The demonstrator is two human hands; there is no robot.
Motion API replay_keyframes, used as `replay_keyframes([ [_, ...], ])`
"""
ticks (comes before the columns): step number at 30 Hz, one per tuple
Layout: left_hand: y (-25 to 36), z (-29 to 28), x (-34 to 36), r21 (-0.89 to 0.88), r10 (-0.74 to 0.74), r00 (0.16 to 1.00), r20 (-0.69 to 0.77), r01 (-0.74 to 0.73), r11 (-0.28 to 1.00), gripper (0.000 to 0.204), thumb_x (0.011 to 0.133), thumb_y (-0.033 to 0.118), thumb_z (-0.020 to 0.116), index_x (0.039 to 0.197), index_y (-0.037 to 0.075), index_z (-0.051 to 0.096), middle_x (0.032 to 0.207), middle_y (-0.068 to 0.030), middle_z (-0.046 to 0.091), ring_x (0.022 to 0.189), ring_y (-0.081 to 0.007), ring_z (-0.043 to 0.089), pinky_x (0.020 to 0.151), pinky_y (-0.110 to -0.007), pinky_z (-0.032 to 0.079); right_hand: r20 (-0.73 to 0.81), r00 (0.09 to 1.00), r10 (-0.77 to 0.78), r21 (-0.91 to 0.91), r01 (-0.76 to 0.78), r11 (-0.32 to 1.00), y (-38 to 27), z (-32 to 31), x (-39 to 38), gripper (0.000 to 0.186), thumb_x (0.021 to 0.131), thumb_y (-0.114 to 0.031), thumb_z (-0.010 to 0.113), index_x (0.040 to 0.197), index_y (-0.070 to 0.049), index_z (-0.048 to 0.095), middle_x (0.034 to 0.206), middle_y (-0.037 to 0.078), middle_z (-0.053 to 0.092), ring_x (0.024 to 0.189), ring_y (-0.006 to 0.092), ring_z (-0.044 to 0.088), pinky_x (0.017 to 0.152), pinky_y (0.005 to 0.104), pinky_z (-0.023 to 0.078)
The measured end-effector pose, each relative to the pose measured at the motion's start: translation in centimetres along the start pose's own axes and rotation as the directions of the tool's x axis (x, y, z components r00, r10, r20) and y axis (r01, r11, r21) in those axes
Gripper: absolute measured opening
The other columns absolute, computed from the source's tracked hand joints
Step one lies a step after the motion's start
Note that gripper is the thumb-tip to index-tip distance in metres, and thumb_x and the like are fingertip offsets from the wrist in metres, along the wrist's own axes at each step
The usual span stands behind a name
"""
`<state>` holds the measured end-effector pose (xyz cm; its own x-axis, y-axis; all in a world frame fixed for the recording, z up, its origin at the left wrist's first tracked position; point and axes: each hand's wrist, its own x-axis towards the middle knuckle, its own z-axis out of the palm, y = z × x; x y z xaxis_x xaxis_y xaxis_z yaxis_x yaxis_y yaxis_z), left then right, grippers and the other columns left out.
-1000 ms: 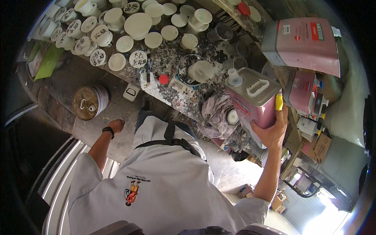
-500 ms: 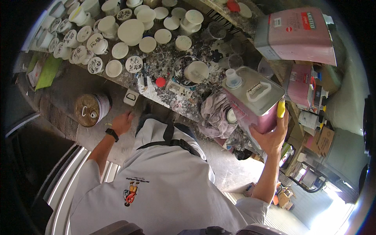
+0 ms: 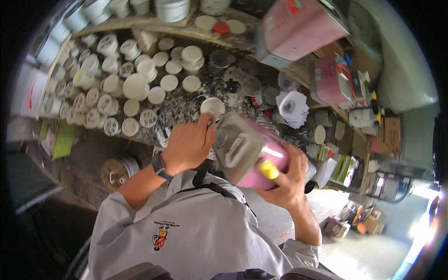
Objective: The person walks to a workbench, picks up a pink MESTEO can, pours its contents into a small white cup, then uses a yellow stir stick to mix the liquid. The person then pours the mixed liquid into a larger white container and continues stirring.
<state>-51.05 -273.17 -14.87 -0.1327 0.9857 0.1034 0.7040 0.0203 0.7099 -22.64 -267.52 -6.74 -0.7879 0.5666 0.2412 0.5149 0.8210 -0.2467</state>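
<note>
My right hand grips a pink rectangular metal can by its side and tilts it leftward over the bench's front edge. A yellow covering shows at one of that hand's fingers. The can's grey top with its handle faces left; motion blurs it. Close to the spout end, my left hand, with a dark watch at the wrist, is closed, its fingertips beside an off-white tub on the bench. What those fingers pinch, if anything, is hidden.
Many lidded white tubs crowd the paint-stained bench at left. A stack of white paper cones stands at right. Larger pink cans sit on the shelf. A round metal drum stands below at left.
The can has come off the bench's right side, moved left and tipped. My left hand has risen from beside the drum to the tub. The view has shifted.
</note>
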Motion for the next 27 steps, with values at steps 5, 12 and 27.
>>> replay_keyframes([
  [5, 0.0, 2.7, 1.3, 0.089, 0.041, 0.999, -0.028, -0.038, 0.995, 0.019, 0.106, 0.021, 0.050, 0.111, 0.004, 0.059, 0.068, -0.0208, 0.067, 0.066, -0.0459, 0.067, 0.060, -0.057, 0.049, -0.090, 0.995, 0.052, 0.018, -0.051, 0.999, -0.1, 0.4, -1.6, 0.084, 0.052, -0.026, 0.088, 0.132, -0.043, 0.070, 0.143, 0.021, 0.052, 0.123, 0.0444, 0.054, 0.100, 0.0578, 0.044],
  [12, -1.1, -0.9, 5.9, 0.121, 0.893, 0.417, 0.167, -0.908, 0.402, 0.047, 0.086, 0.034, 0.069, 0.130, 0.018, 0.065, 0.109, -0.0063, 0.065, 0.096, -0.0278, 0.064, 0.080, -0.043, 0.057, -0.242, 0.962, 0.130, 0.356, -0.037, 0.934, 3.0, 0.1, -5.0, 0.115, 0.052, -0.017, 0.096, 0.153, -0.010, 0.043, 0.134, 0.024, 0.058, 0.113, 0.0459, 0.060, 0.099, 0.0535, 0.047],
  [27, -6.2, 0.7, 2.8, -0.213, 0.255, 0.892, -0.373, -0.350, 0.912, 0.072, 0.099, 0.013, 0.068, 0.160, 0.000, 0.032, 0.145, -0.0211, 0.053, 0.129, -0.0342, 0.058, 0.108, -0.046, 0.047, -0.791, 0.274, 0.547, 0.546, -0.089, 0.833, 11.7, 0.1, 5.8, 0.131, 0.073, -0.007, 0.093, 0.168, -0.014, 0.002, 0.145, 0.019, 0.050, 0.133, 0.0305, 0.052, 0.114, 0.0485, 0.045],
])
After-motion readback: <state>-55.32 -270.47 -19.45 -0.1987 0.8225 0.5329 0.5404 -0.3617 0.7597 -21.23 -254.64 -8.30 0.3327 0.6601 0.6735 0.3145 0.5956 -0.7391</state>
